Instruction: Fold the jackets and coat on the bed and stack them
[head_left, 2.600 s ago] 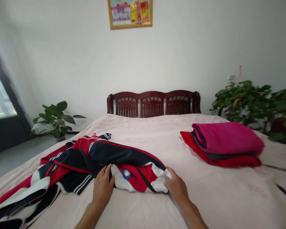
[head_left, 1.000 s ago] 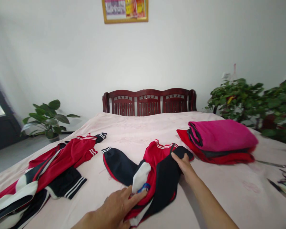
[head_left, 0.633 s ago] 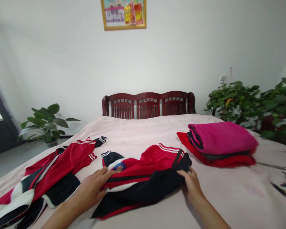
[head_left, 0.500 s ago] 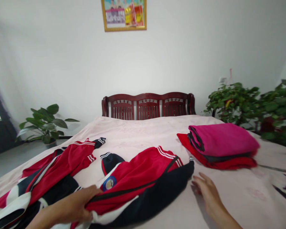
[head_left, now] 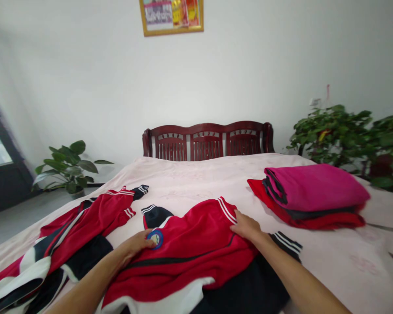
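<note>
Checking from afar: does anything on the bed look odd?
Yes: the red tracksuit jacket lies unevenly under the left hand and right hand. Its dark sleeve bunches beneath the right forearm, with the striped cuff sticking out sideways.

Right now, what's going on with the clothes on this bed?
A person's left hand and right hand rest on a red-and-black track jacket lying on a pink bedspread, the left beside its round badge. Another red tracksuit garment lies to the left; a folded magenta-and-red stack sits to the right.
</note>
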Motion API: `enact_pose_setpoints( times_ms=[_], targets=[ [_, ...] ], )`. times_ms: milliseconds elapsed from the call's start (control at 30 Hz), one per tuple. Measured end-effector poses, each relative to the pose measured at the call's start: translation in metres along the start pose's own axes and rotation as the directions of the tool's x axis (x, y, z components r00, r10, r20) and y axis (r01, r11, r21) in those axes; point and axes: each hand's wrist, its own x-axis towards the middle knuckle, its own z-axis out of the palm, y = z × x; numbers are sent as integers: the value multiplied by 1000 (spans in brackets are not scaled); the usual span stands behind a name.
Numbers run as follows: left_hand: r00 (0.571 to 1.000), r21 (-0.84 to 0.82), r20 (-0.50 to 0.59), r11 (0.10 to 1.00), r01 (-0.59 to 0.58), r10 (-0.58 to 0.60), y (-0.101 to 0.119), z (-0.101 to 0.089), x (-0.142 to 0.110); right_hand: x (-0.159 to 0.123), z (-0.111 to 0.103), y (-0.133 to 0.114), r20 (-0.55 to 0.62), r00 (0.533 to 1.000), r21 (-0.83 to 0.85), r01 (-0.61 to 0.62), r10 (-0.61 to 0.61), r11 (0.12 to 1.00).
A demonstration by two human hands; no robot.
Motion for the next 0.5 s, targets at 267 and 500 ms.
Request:
enact_pose_setpoints(
  times_ms=[267,500],
  targets=[
    [697,289,-425,817,-499,577,90,13,30,-15,-54,31,-522,853,6,-16,17,1000],
    [472,463,657,180,-868,588,95,113,-36,-30,-49,37,-351,936,110,54,-12,992]
  ],
)
